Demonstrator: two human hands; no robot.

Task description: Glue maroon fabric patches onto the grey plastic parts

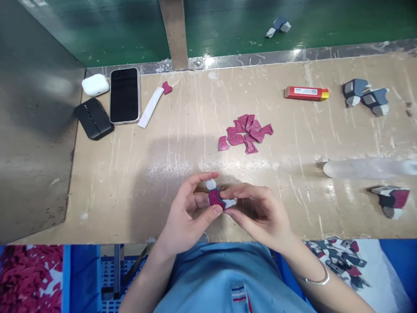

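Both of my hands hold one small plastic part [216, 198] low over the workbench, near its front edge. Its body is dark blue with a dark red panel on the face and whitish ends. My left hand [189, 208] grips it from the left, thumb on the red panel's lower edge. From the right, my right hand [260, 213] pinches the part near its lower whitish end. Beyond my hands lies a loose pile of small dark red panels [256, 134], some showing their hollow side.
On the bench [107, 191] lie a phone [124, 95], white case [95, 84], black case [94, 118], white strip [150, 107], red box [306, 93], clear tube [368, 168], and grey-blue parts [375, 101]. A finished-looking red-panelled part [392, 200] sits right. Bins [81, 278] stand below.
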